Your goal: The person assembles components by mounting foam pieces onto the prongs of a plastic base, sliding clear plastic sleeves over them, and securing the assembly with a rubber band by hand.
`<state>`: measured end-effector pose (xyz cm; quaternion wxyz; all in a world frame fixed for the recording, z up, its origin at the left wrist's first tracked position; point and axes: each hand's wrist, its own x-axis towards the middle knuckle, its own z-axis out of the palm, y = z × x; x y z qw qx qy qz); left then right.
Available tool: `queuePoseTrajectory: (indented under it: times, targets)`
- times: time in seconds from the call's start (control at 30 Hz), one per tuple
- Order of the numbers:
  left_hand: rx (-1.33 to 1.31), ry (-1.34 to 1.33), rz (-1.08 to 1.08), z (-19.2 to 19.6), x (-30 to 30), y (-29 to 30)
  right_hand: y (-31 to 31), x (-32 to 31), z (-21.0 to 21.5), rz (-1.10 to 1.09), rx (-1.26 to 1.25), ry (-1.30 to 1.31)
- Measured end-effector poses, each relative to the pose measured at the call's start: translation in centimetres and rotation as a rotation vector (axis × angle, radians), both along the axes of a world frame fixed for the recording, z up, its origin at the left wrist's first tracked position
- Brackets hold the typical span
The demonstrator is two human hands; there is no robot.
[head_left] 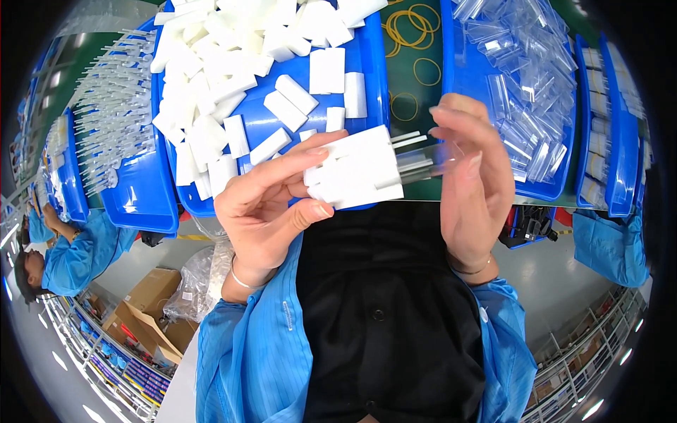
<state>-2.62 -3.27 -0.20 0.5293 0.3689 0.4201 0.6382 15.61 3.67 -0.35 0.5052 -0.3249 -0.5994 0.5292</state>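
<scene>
My left hand (264, 201) is closed around a bundle of white rectangular pieces (360, 166), thumb below and fingers above. Thin white rods (409, 139) stick out of the bundle's right end. Beside them a clear plastic sleeve (423, 163) also projects to the right, with its far end blurred. My right hand (476, 166) is raised at that end, fingers curved and apart from the thumb. The sleeve's tip reaches into the gap between them; whether the fingers touch it I cannot make out.
Loose white pieces fill a blue tray (370, 63) ahead. Clear sleeves (529, 77) lie in another tray at right. Yellow rubber bands (412, 32) rest between these trays. Thin white rods (116, 106) stand massed at left. Another person (84, 254) sits far left; an open cardboard box (148, 303) stands below.
</scene>
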Motion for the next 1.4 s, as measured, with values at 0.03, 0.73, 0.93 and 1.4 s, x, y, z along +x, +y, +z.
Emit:
queuePoseTrajectory:
  times: [0.03, 0.73, 0.93, 1.4]
  targets:
    - [0.028, 0.035, 0.016, 0.0, -0.1, 0.0, -0.1, 0.1, -0.1, 0.001, 0.000, 0.000]
    - [0.167, 0.265, -0.154, -0.3, -1.4, -0.9, -1.2, 1.5, -0.3, 0.044, 0.167, -0.184]
    - [0.178, 0.190, -0.060, -0.3, -0.9, -0.8, -0.9, 1.9, 0.3, -0.030, 0.462, -0.455]
    - [0.095, 0.167, -0.130, 0.0, -0.9, -0.7, -1.0, 1.8, -0.7, 0.040, 0.297, -0.117]
